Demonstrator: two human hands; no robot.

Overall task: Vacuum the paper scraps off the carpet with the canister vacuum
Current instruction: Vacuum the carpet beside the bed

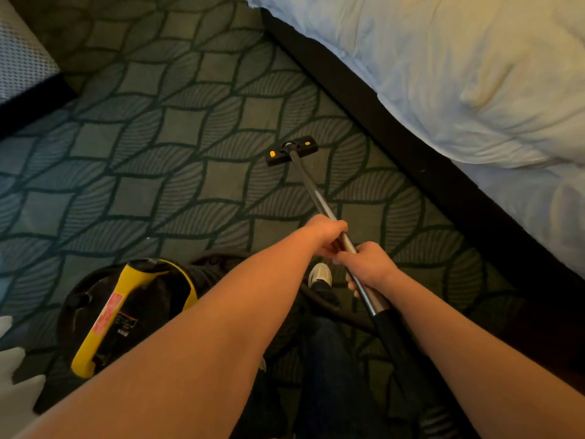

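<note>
A metal vacuum wand (319, 201) runs from my hands down to a black floor head (292, 150) with yellow marks, which lies flat on the patterned green carpet (142, 172). My left hand (327, 232) grips the wand higher up toward the head. My right hand (368, 267) grips it just behind, near the black hose cuff (392, 331). The black and yellow canister vacuum (123, 312) stands at my lower left. A tiny pale speck (148, 238) lies on the carpet left of my arms; no larger paper scraps show.
A bed with pale bedding (459, 74) and a dark base (411, 160) runs along the right. A second bed corner (22, 58) sits at the upper left. My shoe (320, 275) shows below the hands. White shapes (12, 375) lie at the lower left edge.
</note>
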